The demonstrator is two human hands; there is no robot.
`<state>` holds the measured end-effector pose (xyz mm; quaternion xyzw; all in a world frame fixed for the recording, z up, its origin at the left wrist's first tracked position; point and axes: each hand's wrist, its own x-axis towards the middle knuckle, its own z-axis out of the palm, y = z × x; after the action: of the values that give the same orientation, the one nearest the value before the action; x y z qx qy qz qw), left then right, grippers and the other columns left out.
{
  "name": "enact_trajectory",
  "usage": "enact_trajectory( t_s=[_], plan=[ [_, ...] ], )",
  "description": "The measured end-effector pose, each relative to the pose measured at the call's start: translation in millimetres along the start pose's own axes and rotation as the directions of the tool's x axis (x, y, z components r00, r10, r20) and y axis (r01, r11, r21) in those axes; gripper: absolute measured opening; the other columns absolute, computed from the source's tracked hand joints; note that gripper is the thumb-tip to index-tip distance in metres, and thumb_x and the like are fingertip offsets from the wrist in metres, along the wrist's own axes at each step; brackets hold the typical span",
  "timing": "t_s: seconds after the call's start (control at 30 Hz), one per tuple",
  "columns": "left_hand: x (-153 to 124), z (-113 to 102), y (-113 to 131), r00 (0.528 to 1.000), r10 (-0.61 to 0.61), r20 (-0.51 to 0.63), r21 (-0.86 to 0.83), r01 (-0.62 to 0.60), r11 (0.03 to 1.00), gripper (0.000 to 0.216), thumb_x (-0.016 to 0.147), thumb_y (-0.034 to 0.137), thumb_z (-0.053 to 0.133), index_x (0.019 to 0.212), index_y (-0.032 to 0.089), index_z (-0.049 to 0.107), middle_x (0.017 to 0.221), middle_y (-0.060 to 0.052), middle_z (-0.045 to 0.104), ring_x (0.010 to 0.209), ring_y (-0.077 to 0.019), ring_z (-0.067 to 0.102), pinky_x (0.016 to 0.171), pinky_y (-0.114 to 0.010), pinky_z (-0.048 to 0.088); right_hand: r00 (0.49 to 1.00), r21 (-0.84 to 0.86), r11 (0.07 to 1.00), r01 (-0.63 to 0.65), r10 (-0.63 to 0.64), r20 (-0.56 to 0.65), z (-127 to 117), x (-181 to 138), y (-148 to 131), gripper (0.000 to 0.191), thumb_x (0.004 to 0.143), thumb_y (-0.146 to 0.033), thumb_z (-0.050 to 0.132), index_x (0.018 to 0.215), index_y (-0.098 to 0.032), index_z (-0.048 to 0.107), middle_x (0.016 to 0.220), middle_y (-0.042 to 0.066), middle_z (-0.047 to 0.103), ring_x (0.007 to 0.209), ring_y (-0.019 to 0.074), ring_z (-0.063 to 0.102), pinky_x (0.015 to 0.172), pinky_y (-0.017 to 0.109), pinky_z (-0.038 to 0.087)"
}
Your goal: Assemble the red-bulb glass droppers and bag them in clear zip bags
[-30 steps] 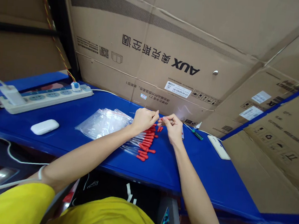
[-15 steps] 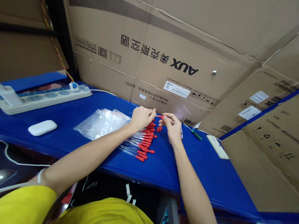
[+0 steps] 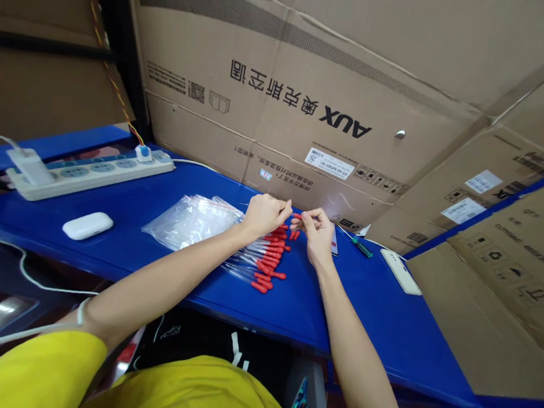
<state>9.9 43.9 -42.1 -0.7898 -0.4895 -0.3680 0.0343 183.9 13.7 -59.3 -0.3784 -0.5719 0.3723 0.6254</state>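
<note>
Nearest to us, at 6 to 7 o'clock from the droppers, we see the yellow cloth of a short-sleeved top (image 3: 191, 395) below the edge of a smooth blue tabletop (image 3: 366, 322). On that surface lies the row of slim clear droppers with red bulbs (image 3: 271, 261), side by side, most of their red ends facing 3 o'clock. At 3 o'clock, well apart, we find a flat cream-white rectangular slab (image 3: 400, 271); at 9, a glossy white rounded case (image 3: 87, 226). A green-handled screwdriver (image 3: 361, 247) sits nearer, also toward 3.

Between 1 and 2 we notice a few loose red rubber bulbs (image 3: 294, 235), just beside the right hand (image 3: 317, 234). That hand, at 2 o'clock, pinches a small red bulb (image 3: 297, 216) in its fingertips. At 12, the left hand (image 3: 266, 215) is closed narrowly on what looks like a thin clear tube (image 3: 253, 203) (mostly hidden from us by the fingers). Between 9 and 10 lie clear plastic bags (image 3: 188, 221) and, farther out, a long white power strip (image 3: 96, 177). Behind everything, toward 12, we face a brown cardboard panel (image 3: 314, 60) with black lettering printed upside down.
</note>
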Motion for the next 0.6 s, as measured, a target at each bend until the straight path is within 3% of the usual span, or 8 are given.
enact_trajectory(
  t_s=[0.27, 0.6],
  plan=[
    [-2.0, 2.5, 3.3, 1.0, -0.026, -0.016, -0.045, 0.025, 0.999, 0.058, 0.109, 0.039, 0.041, 0.076, 0.017, 0.083, 0.072, -0.014, 0.078, 0.065, -0.0224, 0.067, 0.061, -0.033, 0.032, 0.998, 0.031, 0.999, 0.033, -0.031, -0.046, 5.7, -2.0, 1.6, 0.042, 0.084, -0.058, 0.085, 0.086, -0.025, 0.059, 0.069, -0.002, 0.077, 0.056, 0.0181, 0.075, 0.062, 0.032, 0.065],
    [-3.1, 2.5, 4.9, 1.0, -0.02, -0.011, -0.07, 0.019, 0.997, 0.058, 0.109, 0.039, 0.042, 0.073, 0.017, 0.082, 0.067, -0.013, 0.075, 0.059, -0.0207, 0.062, 0.06, -0.034, 0.028, 0.996, -0.063, 0.996, 0.056, -0.06, -0.063, 5.8, -4.0, -1.5, 0.041, 0.087, -0.059, 0.081, 0.086, -0.025, 0.059, 0.068, -0.003, 0.075, 0.058, 0.0185, 0.075, 0.063, 0.032, 0.064]
  ],
)
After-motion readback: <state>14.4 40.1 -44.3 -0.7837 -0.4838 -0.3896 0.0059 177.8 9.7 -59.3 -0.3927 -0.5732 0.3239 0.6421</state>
